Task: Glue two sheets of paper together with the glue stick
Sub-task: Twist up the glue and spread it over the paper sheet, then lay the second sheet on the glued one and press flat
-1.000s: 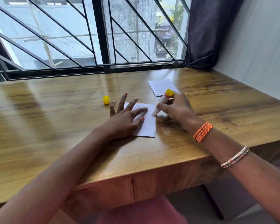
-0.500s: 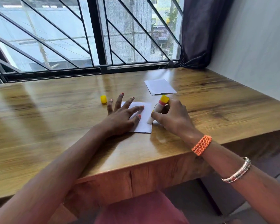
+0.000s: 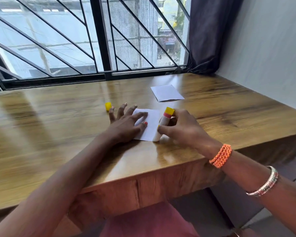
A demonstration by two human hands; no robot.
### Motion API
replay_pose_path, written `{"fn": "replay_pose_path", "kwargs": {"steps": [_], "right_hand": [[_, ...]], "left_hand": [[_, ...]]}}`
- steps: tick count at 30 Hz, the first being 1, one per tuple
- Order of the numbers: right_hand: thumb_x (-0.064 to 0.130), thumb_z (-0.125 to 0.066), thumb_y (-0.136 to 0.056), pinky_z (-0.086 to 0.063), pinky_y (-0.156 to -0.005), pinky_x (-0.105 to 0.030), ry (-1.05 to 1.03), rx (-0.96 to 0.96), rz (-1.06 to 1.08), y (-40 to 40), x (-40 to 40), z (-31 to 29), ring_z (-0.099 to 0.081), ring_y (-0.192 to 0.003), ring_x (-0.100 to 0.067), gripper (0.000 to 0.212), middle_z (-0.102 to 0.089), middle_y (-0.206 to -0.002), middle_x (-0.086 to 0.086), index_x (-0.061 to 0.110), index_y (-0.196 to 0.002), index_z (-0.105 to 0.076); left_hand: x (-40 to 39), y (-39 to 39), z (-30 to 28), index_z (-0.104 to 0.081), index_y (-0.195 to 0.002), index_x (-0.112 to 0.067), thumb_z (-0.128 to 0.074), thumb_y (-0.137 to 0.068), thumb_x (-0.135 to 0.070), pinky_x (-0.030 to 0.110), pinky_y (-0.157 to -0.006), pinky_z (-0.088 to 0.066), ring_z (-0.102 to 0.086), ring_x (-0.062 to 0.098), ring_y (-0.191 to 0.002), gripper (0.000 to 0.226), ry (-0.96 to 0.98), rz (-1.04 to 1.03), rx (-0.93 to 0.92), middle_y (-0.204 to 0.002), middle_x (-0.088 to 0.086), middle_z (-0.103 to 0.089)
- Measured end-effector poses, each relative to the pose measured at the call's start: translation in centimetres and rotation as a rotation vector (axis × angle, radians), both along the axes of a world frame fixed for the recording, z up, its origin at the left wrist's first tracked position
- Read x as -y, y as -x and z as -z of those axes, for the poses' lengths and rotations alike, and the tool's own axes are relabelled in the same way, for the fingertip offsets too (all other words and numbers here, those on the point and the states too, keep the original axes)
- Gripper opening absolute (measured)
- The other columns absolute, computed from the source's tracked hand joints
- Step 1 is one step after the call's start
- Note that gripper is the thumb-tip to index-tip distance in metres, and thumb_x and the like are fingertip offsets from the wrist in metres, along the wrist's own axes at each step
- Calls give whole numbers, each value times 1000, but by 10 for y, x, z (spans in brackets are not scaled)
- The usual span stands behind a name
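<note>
Since a second ago the glue stick (image 3: 164,123), gripped mid-barrel by the right hand (image 3: 181,129), is dragged to the near corner of the near sheet (image 3: 149,124), which is pinned flat under the spread left hand (image 3: 126,124) (thin, floppy paper probably slides and wrinkles easily).

Your bench (image 3: 212,117) is a glossy wooden top with a strong brown grain, running up to the barred window at the back and to the pale wall on your right. Two white sheets lie flat on it. The nearer sheet (image 3: 151,127) sits close to the front edge, with your left hand (image 3: 125,127) spread over its left part and pressing it down. The farther sheet (image 3: 167,93) lies alone toward the window, well apart from the first. A small yellow cap (image 3: 108,106) rests on the wood just left of your left hand's fingertips.
</note>
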State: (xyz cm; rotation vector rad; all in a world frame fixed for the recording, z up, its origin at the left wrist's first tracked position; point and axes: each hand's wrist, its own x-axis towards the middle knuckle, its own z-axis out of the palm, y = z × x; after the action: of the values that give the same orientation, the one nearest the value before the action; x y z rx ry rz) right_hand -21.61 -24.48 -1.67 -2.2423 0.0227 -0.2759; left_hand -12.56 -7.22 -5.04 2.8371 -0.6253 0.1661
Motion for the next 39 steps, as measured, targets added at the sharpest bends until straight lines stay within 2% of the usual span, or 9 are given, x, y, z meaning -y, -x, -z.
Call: {"fn": "replay_pose_path", "kwargs": {"steps": [4,10,16,21,23,26,31,35,39], "right_hand": [[19,-73,-70,-43,-61,-25,-259,-92,-74,-10,7,-11,-58,-64,-8,10,-68,-72,3,19,-66,-64],[31,-68,-81,-42,-66,-21,-569,-118,-17,-54,0,-31,-57,-66,-4,12,-65,-74,6,20,-79,-64],[20,-68,-83,-39,-53,-22,-958,-195,32,-109,-16,-32,-37,-52,-9,15,-42,-64,2,10,-94,-65],[13,-59,-82,-33,-39,-16,-1239,-108,53,-142,-41,-27,-38,-36,-10,10,-44,-60,-5,5,-78,-59],[18,-59,-81,-36,-37,-16,-1256,-93,46,-154,-50,-28,-43,-36,-11,20,-52,-61,-9,0,-87,-62],[23,-61,-83,-42,-38,-18,-1249,-97,17,-175,-62,-29,-54,-39,-15,23,-61,-53,-11,3,-72,-61],[15,-63,-88,-51,-48,-21,-1109,-79,-46,-222,-88,-20,-64,-53,-11,12,-69,-76,-11,9,-93,-54],[2,-63,-85,-45,-57,-19,-864,-91,-110,-247,-108,-8,-59,-75,-10,33,-67,-100,-7,6,-115,-51],[-6,-58,-87,-51,-67,-18,-786,-51,-266,-260,-124,-4,-64,-78,-16,26,-64,-96,-11,0,-112,-55]], "left_hand": [[-1,1,0,-40,-133,-44,-40,-91,-49,51,-109,15,5,20,-144,42,56,31,-1,-155,-4,-17],[-1,6,-7,-61,-116,-29,-53,-89,-17,38,-112,-16,-25,22,-134,31,408,165,76,-137,-3,-48],[-18,-3,-24,-71,-88,-18,-46,-73,9,32,-91,-42,-57,20,-102,40,735,36,329,-100,-1,-68],[-45,-40,-32,-72,-80,-18,-42,-68,7,25,-71,-38,-59,21,-87,40,787,-167,497,-91,0,-70],[-54,-56,-36,-71,-79,-17,-41,-70,3,28,-72,-43,-61,23,-86,37,829,-247,517,-91,1,-71],[-67,-76,-30,-70,-80,-18,-42,-76,-1,30,-73,-44,-61,26,-83,33,861,-336,439,-92,3,-72],[-82,-103,-16,-68,-95,-19,-39,-71,-36,34,-84,-47,-61,26,-98,41,806,-387,-23,-103,7,-69],[-84,-115,-21,-68,-88,-19,-38,-66,-36,33,-79,-46,-61,26,-92,41,973,-437,4,-90,4,-68],[-89,-128,-19,-69,-90,-15,-41,-64,-31,26,-71,-40,-59,20,-87,42,1037,-435,58,-87,3,-68]]}}
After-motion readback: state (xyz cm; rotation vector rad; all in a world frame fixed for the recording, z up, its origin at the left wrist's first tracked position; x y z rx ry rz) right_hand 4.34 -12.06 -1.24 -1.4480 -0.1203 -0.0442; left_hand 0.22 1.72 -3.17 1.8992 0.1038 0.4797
